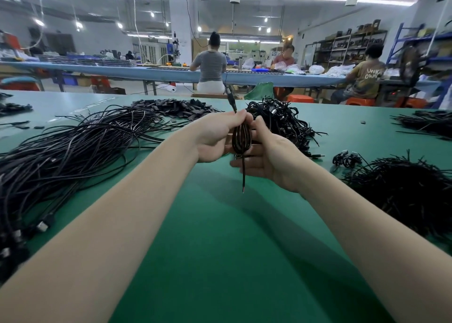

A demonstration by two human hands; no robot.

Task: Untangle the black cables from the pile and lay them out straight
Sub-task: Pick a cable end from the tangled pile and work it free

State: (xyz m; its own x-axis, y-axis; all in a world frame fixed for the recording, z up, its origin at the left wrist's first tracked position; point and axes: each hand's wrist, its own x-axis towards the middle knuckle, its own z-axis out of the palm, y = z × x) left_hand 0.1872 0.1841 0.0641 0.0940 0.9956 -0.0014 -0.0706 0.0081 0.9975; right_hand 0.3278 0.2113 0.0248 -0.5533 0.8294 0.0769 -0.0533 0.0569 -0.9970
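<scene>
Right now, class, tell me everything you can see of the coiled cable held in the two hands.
The coiled cable is black and glossy, looking plastic-sheathed, folded into a few long upright loops. The left hand pinches its top; the right hand cradles it from behind. One connector end sticks up above the fingers; a loose tail hangs below, tip bare. It is held above the green table, touching no pile.

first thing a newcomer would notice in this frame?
Both hands, left hand and right hand, meet at centre, gripping a folded black cable above the green table. A sweep of straightened cables lies left; tangled piles sit behind the hands and at right.
</scene>
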